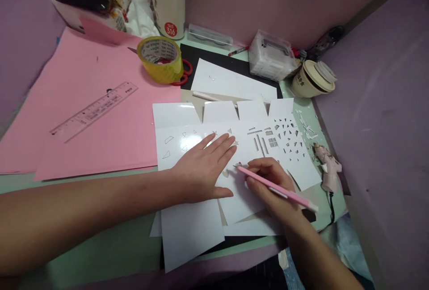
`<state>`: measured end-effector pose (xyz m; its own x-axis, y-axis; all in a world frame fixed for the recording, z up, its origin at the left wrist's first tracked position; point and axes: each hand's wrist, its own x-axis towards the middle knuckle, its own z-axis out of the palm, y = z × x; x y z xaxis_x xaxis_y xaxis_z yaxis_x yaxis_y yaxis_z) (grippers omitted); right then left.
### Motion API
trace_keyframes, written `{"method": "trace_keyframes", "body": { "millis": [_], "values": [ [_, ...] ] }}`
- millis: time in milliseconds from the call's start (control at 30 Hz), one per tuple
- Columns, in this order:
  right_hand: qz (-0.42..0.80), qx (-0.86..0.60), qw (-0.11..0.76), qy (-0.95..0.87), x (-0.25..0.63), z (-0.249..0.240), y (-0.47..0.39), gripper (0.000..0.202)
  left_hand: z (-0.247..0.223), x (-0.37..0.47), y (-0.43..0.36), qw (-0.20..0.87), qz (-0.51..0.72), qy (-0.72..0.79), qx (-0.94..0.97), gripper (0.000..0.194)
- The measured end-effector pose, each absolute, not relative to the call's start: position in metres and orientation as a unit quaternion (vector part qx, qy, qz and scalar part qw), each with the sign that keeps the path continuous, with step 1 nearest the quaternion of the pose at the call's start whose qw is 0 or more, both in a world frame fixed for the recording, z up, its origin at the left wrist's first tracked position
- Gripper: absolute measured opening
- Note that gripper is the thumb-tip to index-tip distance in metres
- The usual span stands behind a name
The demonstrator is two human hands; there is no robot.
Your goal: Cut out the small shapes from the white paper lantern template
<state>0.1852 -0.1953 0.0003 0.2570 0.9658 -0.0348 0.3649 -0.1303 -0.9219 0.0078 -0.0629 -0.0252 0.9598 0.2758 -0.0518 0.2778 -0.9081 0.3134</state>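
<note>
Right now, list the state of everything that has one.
Left hand, open, flat on white card
Right hand, closed round pink pen-like tool
White card, partly cut out
Scissors, mostly under tape roll, opening hidden
Ruler, flat on pink paper
Glue gun, on its side
Bottle, upright

The bare left hand [204, 169] is being held flat, palm down, with its thumb spread; the bare right hand [273, 182] is being held curled, its thumb bent inward.
</note>
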Motion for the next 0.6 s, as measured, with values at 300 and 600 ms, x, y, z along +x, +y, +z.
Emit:
{"method": "trace_keyframes", "body": {
  "millis": [300,600],
  "values": [
    [0.493,-0.591,0.347,-0.535,0.217,0.009,-0.169,0.013,-0.026,0.008,-0.064,0.157,-0.01,0.149,0.976,0.096],
    [0.471,-0.61,0.314,-0.554,0.202,0.007,-0.159,0.017,-0.026,0.007,-0.065,0.16,0.02,0.145,0.976,0.096]
  ]
}}
